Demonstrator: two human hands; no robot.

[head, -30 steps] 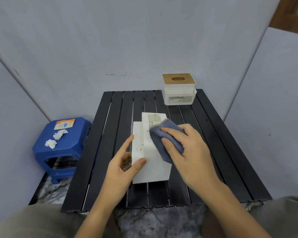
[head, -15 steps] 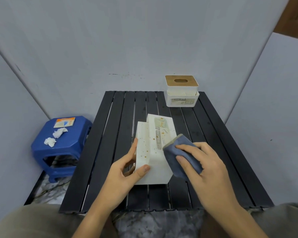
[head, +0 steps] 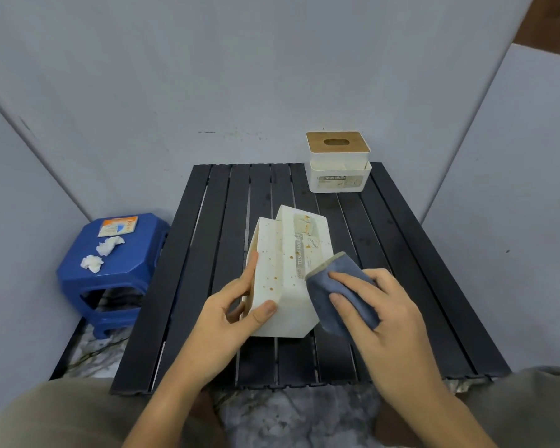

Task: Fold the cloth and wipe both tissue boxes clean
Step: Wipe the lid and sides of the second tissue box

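Nearest the camera: the person's knees in olive cloth at the bottom corners, forearms reaching forward over the near edge of the black slatted desk (head: 207, 253). Left hand (head: 230, 315) grips the near tissue box (head: 285, 279) at its left side, thumb curled onto the spotted upper face, index finger laid straight along the left edge; the other fingers are tucked behind and partly hidden. The box is white, tipped over with one long edge up, resting mid-desk (brown specks on the face toward the left hand, a printed label strip on the face to the right). Right hand (head: 379, 315) holds the folded blue cloth (head: 337, 295), fingers spread and curled over it, pressing it against the box's right face near the lower end of the label. Further back, at the far right corner of the desk, the second tissue box (head: 338, 169) stands upright, white with a wooden slotted lid, well apart from the first. Left of the desk, on the floor, a blue plastic stool (head: 110, 270) carries two crumpled white tissues (head: 101, 253) and a small orange packet (head: 117, 226). Grey wall panels behind.
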